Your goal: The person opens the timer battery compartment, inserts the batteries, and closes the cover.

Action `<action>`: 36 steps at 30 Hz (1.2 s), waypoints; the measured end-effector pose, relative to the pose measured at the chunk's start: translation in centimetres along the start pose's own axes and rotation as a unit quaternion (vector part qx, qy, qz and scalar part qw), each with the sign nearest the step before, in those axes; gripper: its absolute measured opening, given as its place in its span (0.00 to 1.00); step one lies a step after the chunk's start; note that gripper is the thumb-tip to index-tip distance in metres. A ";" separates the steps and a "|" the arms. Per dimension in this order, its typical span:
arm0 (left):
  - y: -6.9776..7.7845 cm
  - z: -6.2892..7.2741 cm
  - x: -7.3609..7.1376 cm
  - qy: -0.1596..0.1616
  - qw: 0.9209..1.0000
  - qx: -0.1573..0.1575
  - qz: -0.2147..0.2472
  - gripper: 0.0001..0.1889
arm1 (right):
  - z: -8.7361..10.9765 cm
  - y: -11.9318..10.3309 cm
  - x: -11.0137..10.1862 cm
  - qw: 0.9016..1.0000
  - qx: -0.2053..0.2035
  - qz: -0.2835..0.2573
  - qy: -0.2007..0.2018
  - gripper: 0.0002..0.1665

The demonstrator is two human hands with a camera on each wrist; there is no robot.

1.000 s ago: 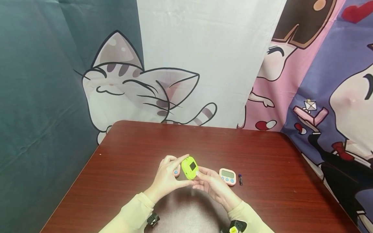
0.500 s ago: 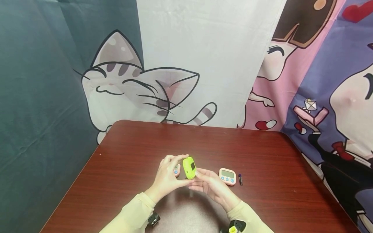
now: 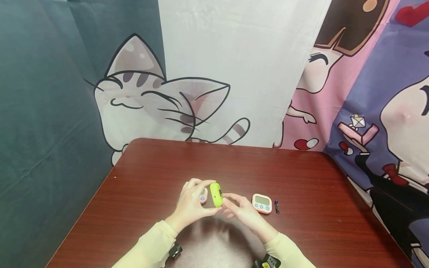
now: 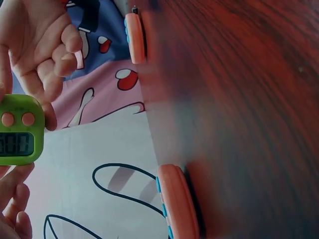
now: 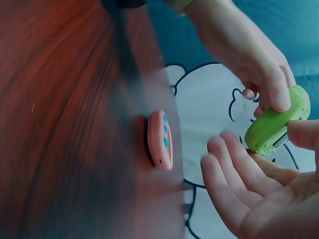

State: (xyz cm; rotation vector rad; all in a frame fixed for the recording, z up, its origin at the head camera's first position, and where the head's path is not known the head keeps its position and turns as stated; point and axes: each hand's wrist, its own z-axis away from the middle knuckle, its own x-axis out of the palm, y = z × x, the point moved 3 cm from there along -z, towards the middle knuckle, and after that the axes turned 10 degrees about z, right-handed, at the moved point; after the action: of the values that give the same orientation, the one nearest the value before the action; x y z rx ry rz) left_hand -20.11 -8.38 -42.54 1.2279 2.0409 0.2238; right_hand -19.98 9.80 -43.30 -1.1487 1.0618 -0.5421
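Observation:
A lime-green digital timer (image 3: 216,194) is held up above the table between both hands. My left hand (image 3: 192,199) grips its opposite edges between the thumb and the fingers. My right hand (image 3: 242,210) pinches its near edge, thumb on the back beside a dark square patch, with the other fingers spread below. In the left wrist view the front of the green timer (image 4: 22,129) shows a lit display and orange buttons. A pink timer (image 3: 203,196) lies on the table, partly hidden behind my left hand. Another pink timer (image 3: 261,203), with blue buttons, lies right of my right hand.
A small dark battery-like cylinder (image 3: 276,207) lies just right of the right-hand pink timer. The reddish-brown table (image 3: 161,160) reaches back to a printed cloth backdrop (image 3: 241,56) with cartoon figures.
The green timer has turned from showing its back to nearly edge-on. The right fingers have shifted along its edge and curled slightly. The left hand has barely moved.

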 end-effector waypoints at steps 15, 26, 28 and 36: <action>0.1 -0.1 0.1 -0.062 0.997 0.025 -0.026 0.37 | 1.2 -2.6 -0.7 0.872 -0.306 0.328 0.196 0.38; 0.2 0.0 0.1 -0.102 0.992 0.054 -0.058 0.39 | 1.7 -3.2 -0.6 0.851 -0.269 0.414 0.180 0.47; 0.2 0.0 0.1 -0.106 0.991 0.059 -0.062 0.39 | 1.7 -3.1 -0.6 0.851 -0.262 0.420 0.173 0.47; 0.1 0.1 0.1 -0.118 0.989 0.058 -0.075 0.39 | 1.5 -2.7 -0.6 0.882 -0.244 0.377 0.145 0.47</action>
State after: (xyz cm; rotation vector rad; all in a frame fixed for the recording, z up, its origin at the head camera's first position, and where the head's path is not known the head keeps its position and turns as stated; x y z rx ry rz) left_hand -20.01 -8.20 -42.58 1.1057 1.9495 -0.1086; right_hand -18.49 9.98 -40.55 -0.9765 1.8565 0.2028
